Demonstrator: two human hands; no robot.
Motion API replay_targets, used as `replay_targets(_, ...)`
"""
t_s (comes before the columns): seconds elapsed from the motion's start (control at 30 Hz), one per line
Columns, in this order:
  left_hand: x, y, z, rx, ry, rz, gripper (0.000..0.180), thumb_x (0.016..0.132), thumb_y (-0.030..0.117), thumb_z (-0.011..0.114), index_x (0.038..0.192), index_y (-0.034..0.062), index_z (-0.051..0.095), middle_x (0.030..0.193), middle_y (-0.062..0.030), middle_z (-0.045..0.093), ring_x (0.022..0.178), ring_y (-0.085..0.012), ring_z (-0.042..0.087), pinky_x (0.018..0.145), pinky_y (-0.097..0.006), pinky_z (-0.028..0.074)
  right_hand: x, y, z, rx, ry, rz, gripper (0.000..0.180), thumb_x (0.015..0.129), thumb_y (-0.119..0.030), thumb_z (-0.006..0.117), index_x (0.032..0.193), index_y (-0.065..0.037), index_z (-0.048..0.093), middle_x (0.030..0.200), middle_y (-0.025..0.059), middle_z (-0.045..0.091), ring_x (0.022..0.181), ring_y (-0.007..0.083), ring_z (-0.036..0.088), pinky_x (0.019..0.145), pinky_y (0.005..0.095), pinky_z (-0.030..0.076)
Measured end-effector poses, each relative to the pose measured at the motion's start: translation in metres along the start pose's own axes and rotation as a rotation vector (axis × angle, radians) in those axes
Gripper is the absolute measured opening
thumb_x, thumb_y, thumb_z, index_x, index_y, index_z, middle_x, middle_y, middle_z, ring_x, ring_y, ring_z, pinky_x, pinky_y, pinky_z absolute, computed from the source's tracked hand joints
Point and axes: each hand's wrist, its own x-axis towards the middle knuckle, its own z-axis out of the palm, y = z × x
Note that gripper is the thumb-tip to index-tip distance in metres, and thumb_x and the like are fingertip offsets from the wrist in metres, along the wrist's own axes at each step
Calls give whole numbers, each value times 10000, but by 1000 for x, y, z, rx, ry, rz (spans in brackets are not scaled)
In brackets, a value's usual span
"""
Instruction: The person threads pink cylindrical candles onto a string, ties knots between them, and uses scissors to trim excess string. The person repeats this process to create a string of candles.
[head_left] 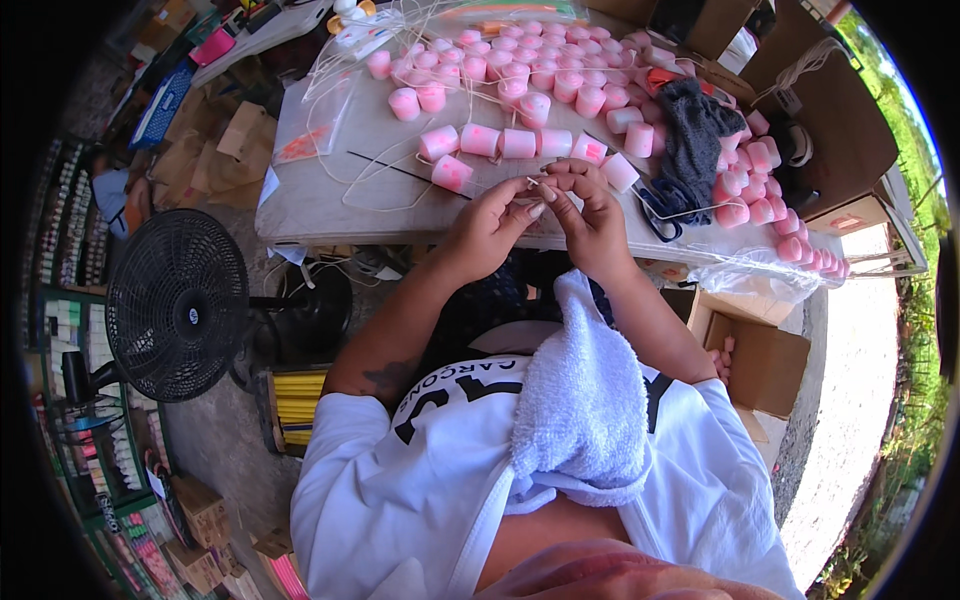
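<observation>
1. A pale tabletop (330, 190) stood in bright daylight on a grey concrete floor (215, 440).
2. A black pedestal fan (177, 305) stood to the left.
3. Stocked shelves (65, 230) lined the far left.
4. Brown cardboard boxes (770, 365) sat to the right, with greenery (925, 400) beyond.

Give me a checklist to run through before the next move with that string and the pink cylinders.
1. Both hands on the string: left hand and right hand meet at the table edge, pinching it: ok.
2. String end threaded or knotted: cannot tell, too small.
3. Strung pink cylinders lie in a row near the fingers: ok.
4. Loose pink cylinders within reach: ok.
5. Blue-handled scissors beside the right hand: ok.
6. White towel over the chest, away from the hands: ok.
</observation>
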Motion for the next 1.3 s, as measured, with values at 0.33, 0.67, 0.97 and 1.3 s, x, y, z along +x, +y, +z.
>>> replay_targets(0.33, 14, -4, -36, 799, 1, 493, 64, 819, 5, 613, 876, 3, 585, 857, -81, 591, 760, -173, 584, 669, -292, 473, 8, 10, -1, -75, -165, 129, 97, 840, -83, 619, 886, 1, 631, 922, 117, 591, 839, 243, 563, 790, 294, 431)
replay_targets(0.67, 22, -22, -47, 280, -40, 329, 65, 925, 62, 510, 985, 37, 517, 881, 6, 516, 818, -67, 482, 729, -221, 412, 22, 6, 2, 555, -553, 379, 138, 937, -107, 525, 999, 8, 569, 924, 10, 574, 868, 68, 504, 820, 227, 414)
replay_targets(0.97, 14, -32, -35, -2, 22, 244, 76, 952, 103, 484, 996, 42, 468, 877, 6, 481, 790, -58, 462, 710, -216, 420, 16, -1, 16, 230, -394, 172, 101, 916, -82, 546, 962, 4, 569, 867, 49, 583, 842, 111, 526, 785, 256, 434)
replay_targets(1.3, 10, -35, -29, -118, 13, 176, 128, 973, 178, 462, 976, 50, 457, 857, 9, 498, 793, -49, 490, 724, -197, 405, 15, -12, 14, -32, -313, -33, 98, 849, -35, 570, 941, -1, 574, 838, 158, 584, 816, 316, 583, 736, 354, 466)
